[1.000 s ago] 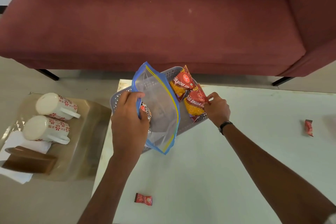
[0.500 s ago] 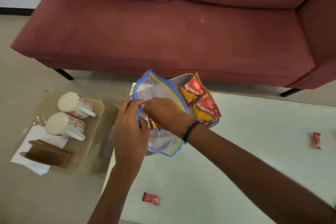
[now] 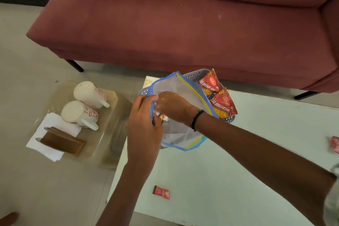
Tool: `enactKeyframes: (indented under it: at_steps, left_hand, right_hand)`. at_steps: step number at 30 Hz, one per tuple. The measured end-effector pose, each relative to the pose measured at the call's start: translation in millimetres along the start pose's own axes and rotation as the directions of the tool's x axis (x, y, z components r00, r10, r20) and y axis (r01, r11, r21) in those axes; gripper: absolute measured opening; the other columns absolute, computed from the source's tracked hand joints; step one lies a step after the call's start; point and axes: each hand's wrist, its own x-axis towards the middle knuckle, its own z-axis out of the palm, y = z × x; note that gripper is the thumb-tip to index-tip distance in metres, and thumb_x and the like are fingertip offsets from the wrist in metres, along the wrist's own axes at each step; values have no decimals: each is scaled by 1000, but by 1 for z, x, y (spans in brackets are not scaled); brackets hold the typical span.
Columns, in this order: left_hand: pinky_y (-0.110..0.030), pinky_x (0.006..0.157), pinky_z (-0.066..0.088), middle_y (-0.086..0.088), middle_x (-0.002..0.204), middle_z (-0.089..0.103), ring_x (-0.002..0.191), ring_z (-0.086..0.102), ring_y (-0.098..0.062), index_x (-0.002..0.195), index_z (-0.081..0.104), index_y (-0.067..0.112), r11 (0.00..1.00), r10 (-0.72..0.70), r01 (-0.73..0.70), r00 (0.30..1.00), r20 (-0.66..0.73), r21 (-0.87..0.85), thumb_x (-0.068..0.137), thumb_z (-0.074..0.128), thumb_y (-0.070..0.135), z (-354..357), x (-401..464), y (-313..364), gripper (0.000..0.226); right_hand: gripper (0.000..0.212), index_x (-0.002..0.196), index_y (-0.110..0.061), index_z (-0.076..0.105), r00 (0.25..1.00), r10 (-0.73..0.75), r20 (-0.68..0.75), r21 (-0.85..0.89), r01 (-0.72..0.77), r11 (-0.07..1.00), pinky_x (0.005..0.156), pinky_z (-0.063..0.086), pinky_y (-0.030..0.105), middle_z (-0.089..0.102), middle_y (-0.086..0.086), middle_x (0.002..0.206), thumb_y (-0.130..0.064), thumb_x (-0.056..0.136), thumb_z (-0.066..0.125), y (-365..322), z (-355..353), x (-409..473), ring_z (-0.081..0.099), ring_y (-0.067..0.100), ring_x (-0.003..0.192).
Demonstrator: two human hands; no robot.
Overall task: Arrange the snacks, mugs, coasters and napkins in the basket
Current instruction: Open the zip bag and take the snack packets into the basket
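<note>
A grey perforated basket (image 3: 194,75) stands on the white table (image 3: 220,170) with two red-and-yellow snack packets (image 3: 221,101) upright at its right side. A clear zip bag (image 3: 183,97) with a blue and yellow seal rises over the basket. My left hand (image 3: 145,126) grips the bag's blue rim on the left. My right hand (image 3: 172,106) reaches into the bag's mouth, its fingers closed near small red sachets; what it holds is hidden. Two white mugs (image 3: 80,113) with red flowers lie beside white napkins (image 3: 53,134) and brown coasters (image 3: 62,141) on a low glass table.
A small red sachet (image 3: 161,192) lies on the white table near its front edge, and another red sachet (image 3: 335,144) at the far right. A maroon sofa (image 3: 183,24) stands behind the table. The glass side table (image 3: 110,115) sits left of the white one.
My right hand left the snack packets at the basket's right side and moved left into the mouth of the zip bag. My left hand kept its grip on the bag. The camera shifted left.
</note>
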Motion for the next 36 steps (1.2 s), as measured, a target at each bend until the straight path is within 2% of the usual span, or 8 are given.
enactKeyframes:
  at_steps: [4,14,18,22,25,28,32,36]
  left_hand:
    - [8,71,32,-12,110,60,88,53,-13,111,61,5,1000,-5,5,1000,-7,-1,76,53,-12,0,9,1,39]
    - [-12,67,32,-13,106,59,77,47,-15,109,62,4,1000,-12,14,998,-63,20,72,56,-12,-8,38,9,40]
    - [-20,65,34,-13,106,59,77,47,-16,109,62,4,998,-13,17,998,-57,59,72,56,-11,-8,40,6,40]
    - [-13,66,29,-15,106,59,81,53,-23,108,62,2,997,-40,42,998,-44,66,70,56,-12,-5,36,-1,41]
    - [-12,67,30,-14,106,59,79,46,-15,108,61,2,997,-39,41,999,-37,58,70,56,-12,-3,32,-4,40]
    - [-12,68,30,-14,105,59,80,46,-14,107,62,2,999,-18,19,1000,-24,47,70,56,-12,-3,31,-7,40]
    - [-13,68,32,-11,103,59,80,48,-14,107,63,5,999,-6,7,1000,-19,54,70,56,-11,-6,30,-11,41]
    - [-20,71,37,-9,103,60,78,50,-17,108,63,7,998,-31,32,999,-16,56,71,59,-8,-9,27,-15,40]
  right_hand:
    - [28,116,-9,59,975,221,-34,262,-205,943,67,39,35,57,13,111,-3,92,46,8,-32,-26,61,32,95]
    - [20,97,-16,73,693,639,-334,675,-297,676,77,50,40,64,12,91,-15,85,58,45,-119,-104,62,30,86]
    - [21,104,-15,72,458,825,-332,821,-290,492,68,37,-1,61,-8,90,-16,85,65,68,-137,-126,57,4,85]
    - [22,106,-13,72,338,892,-300,846,-338,412,62,34,-7,65,-6,96,-16,86,63,88,-136,-142,57,3,86]
    - [20,102,-8,72,325,911,-254,804,-453,385,67,46,15,73,8,99,-12,86,60,98,-109,-140,64,14,80]
    - [22,103,-8,72,407,906,-116,750,-562,349,56,44,11,72,12,83,-5,87,57,98,-58,-123,57,15,59]
    - [19,93,-3,73,476,877,67,671,-672,314,79,57,35,72,17,89,-5,86,55,89,23,-97,65,30,74]
    - [22,92,-4,70,441,883,162,641,-727,246,74,50,33,69,17,97,-5,85,50,84,67,-82,61,31,81]
